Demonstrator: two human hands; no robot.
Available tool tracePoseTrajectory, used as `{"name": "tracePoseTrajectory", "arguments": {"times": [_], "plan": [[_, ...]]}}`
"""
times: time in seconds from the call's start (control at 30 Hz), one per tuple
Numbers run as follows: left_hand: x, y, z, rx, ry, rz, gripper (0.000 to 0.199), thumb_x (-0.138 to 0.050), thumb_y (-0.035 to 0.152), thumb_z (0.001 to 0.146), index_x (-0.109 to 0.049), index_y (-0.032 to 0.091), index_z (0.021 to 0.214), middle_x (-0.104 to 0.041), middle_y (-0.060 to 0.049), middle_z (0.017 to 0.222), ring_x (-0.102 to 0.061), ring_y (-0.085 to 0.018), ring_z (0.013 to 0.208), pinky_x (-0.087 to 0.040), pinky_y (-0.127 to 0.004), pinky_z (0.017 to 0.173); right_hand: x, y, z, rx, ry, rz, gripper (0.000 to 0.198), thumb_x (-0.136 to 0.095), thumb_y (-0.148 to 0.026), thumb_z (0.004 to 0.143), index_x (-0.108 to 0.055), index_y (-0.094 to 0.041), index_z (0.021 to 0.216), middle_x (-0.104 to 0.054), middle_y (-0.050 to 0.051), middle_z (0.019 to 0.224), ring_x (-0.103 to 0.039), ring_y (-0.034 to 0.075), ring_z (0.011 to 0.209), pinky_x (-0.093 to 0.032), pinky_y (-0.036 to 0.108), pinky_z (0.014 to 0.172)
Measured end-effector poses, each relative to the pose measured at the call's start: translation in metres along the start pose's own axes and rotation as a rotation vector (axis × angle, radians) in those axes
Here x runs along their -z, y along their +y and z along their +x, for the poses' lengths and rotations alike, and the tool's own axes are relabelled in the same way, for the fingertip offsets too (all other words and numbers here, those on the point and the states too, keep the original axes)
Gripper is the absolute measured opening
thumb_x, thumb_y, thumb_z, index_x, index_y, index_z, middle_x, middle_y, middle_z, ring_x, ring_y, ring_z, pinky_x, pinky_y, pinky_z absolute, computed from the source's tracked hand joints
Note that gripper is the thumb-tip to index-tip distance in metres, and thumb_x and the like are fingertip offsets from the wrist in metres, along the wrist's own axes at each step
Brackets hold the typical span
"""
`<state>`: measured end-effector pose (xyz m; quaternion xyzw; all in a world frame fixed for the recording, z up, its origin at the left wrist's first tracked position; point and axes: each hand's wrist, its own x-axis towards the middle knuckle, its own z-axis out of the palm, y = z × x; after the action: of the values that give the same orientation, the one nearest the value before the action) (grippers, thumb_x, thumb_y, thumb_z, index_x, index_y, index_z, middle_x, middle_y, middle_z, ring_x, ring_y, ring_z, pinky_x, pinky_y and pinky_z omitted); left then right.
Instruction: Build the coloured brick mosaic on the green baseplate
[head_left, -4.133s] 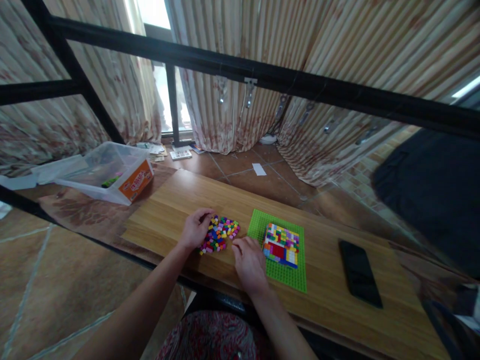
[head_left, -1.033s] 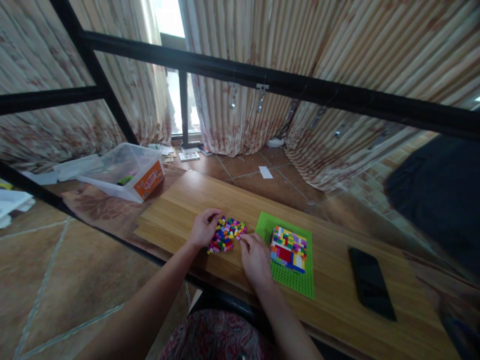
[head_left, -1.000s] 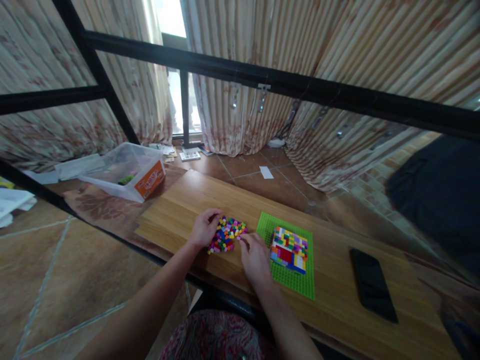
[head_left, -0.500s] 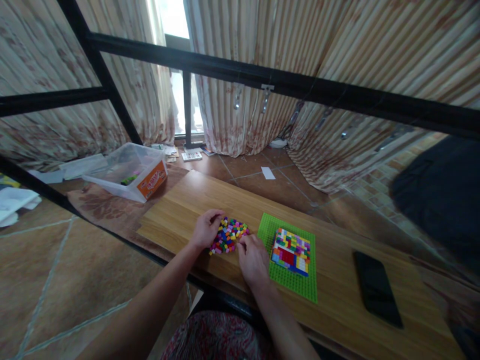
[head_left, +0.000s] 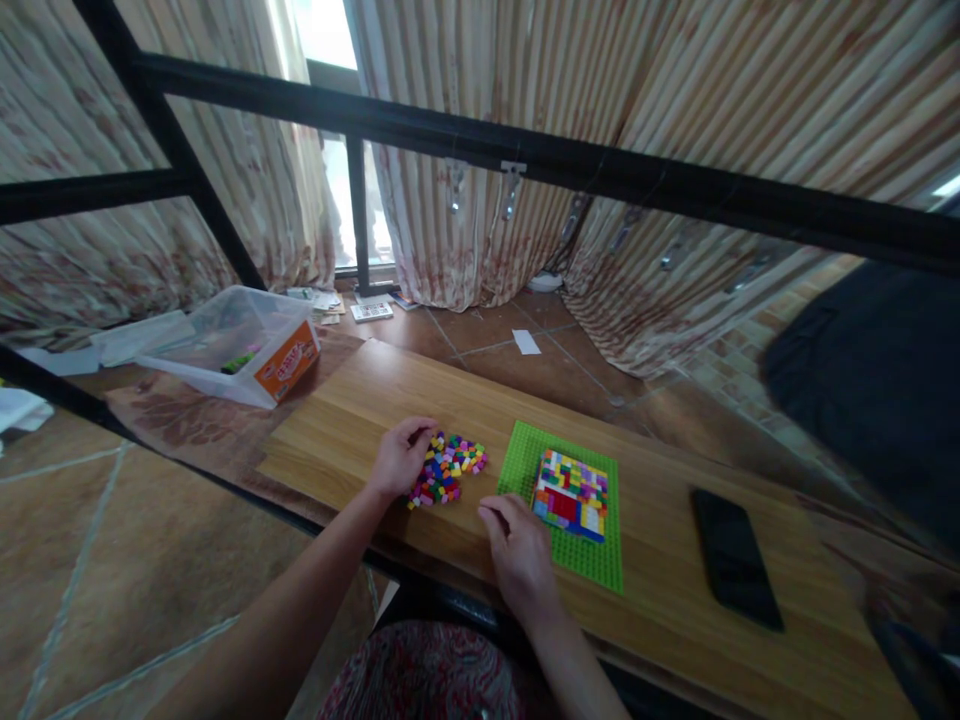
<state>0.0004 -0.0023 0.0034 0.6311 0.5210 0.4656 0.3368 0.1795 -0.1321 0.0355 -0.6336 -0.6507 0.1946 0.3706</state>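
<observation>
A loose pile of small, many-coloured toy bricks lies on the wooden table. My left hand rests at the pile's left edge, thumb and fingers pressed together; whatever they may hold is hidden. To the right of the pile, just short of the green baseplate, is my right hand. Its thumb and forefinger are pinched, and anything between them is too small to make out. A block built of coloured bricks sits on the baseplate, with a red patch and a blue edge at its near side.
A black phone lies on the table's right part. Beyond the table's left end stands a clear plastic bin with an orange label. Black metal rails cross in front of curtains. A white card lies on the floor.
My right hand has drawn back from the pile, toward me and slightly right. My left hand stays by the bricks. The whole view has shifted a little.
</observation>
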Motion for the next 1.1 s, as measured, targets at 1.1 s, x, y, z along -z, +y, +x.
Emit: {"name": "tracePoseTrajectory", "arguments": {"times": [1.1], "plan": [[0.0,0.003,0.001,0.026,0.002,0.03,0.025,-0.053,0.035,0.084,-0.071,0.019,0.091,-0.073,-0.005,0.095,-0.066,-0.02,0.09,-0.052,-0.034,0.087,0.082,0.1,-0.009,-0.355,0.471,0.089,0.031,-0.066,-0.049,0.073,-0.072,-0.019,0.079,-0.064,0.011,0.104,-0.06,0.024,0.098,-0.05,0.036,0.076]]}}
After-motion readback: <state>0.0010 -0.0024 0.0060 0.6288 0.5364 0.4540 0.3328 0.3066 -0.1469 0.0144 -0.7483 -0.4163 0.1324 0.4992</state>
